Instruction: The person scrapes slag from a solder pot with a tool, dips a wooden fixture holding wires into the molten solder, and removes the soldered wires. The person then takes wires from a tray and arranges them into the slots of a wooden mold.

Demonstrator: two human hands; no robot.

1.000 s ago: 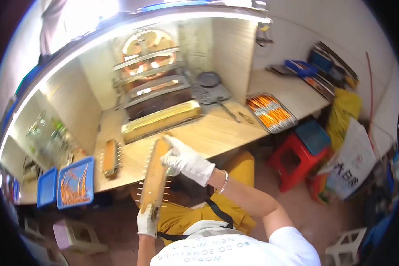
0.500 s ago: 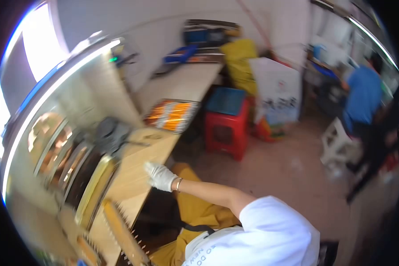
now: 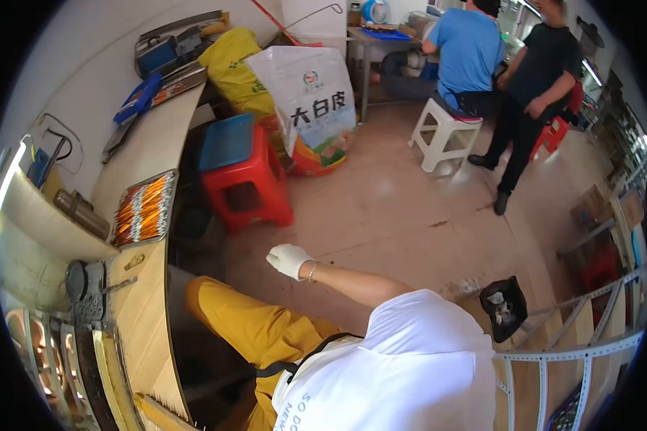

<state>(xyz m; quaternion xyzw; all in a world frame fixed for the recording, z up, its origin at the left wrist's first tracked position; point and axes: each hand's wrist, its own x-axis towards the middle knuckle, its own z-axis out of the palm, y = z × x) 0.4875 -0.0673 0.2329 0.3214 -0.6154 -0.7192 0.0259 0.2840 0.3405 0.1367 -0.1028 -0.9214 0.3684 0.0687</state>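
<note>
My right hand [image 3: 287, 260], in a white glove with a bracelet at the wrist, is held out above the tiled floor, to the right of the workbench [image 3: 147, 309]. Its fingers are curled in; whatever they hold, if anything, is hidden. The hand touches nothing else that I can see. Below it is my knee in yellow cloth [image 3: 223, 305]. On the bench lie a metal tray [image 3: 169, 208] of orange-and-silver slender pieces, a dark metal fixture [image 3: 88, 291] and a wooden strip with pins [image 3: 162, 411]. My left hand is out of view.
A red stool with a blue top [image 3: 248, 172] stands beside the bench, near a white printed sack [image 3: 313, 108]. Farther off, a person in blue [image 3: 467, 54] sits on a white stool [image 3: 446, 136]; a person in black [image 3: 543, 79] stands. A black-lined bin [image 3: 503, 309] and metal rack [image 3: 575, 353] are at right.
The view has swung to the right, bringing in the standing person, the bin and the rack. My right hand has moved from over the bench edge to above the floor, its fingers curled.
</note>
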